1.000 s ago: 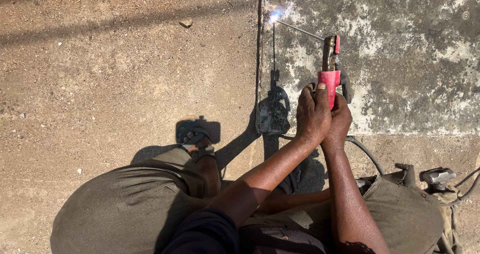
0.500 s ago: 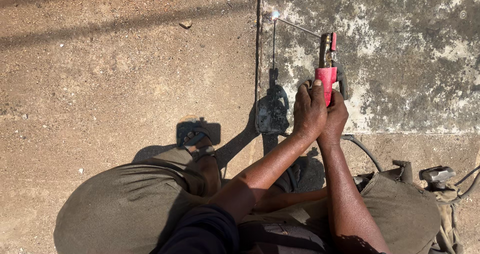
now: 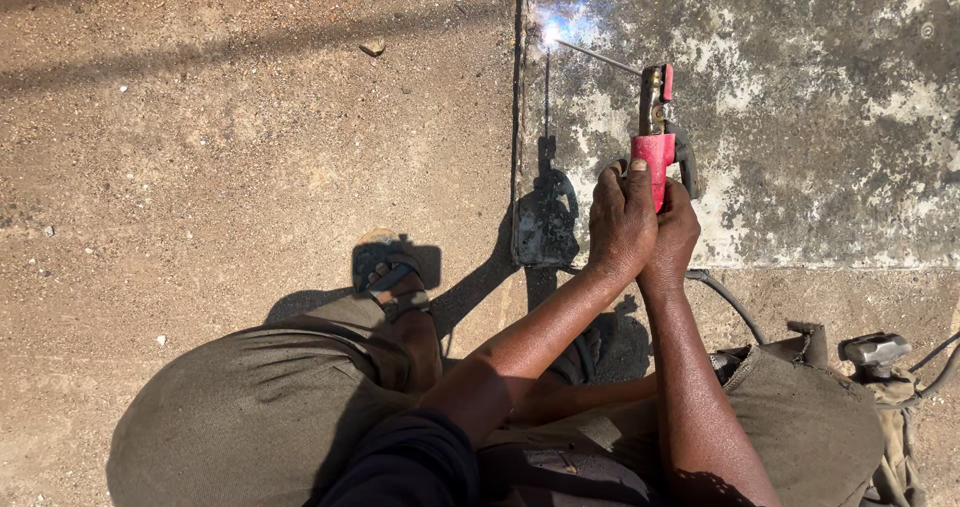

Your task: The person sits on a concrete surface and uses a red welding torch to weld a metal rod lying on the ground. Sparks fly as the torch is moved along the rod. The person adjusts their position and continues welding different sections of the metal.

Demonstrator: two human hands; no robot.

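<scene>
Fingers [image 3: 628, 182] of both hands are wrapped shut around the red electrode holder [image 3: 655, 152], left hand [image 3: 620, 222] beside right hand [image 3: 672, 237]. The thin welding rod [image 3: 598, 56] is held with its arcing tip at the metal strip [image 3: 520, 117]. The holder is judged rigid and light; only the insulated handle should be gripped.

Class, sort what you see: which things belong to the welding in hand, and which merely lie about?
In use: left hand, right hand, red electrode holder, welding rod, metal sheet.
Lying about: small stone, hammer.
</scene>
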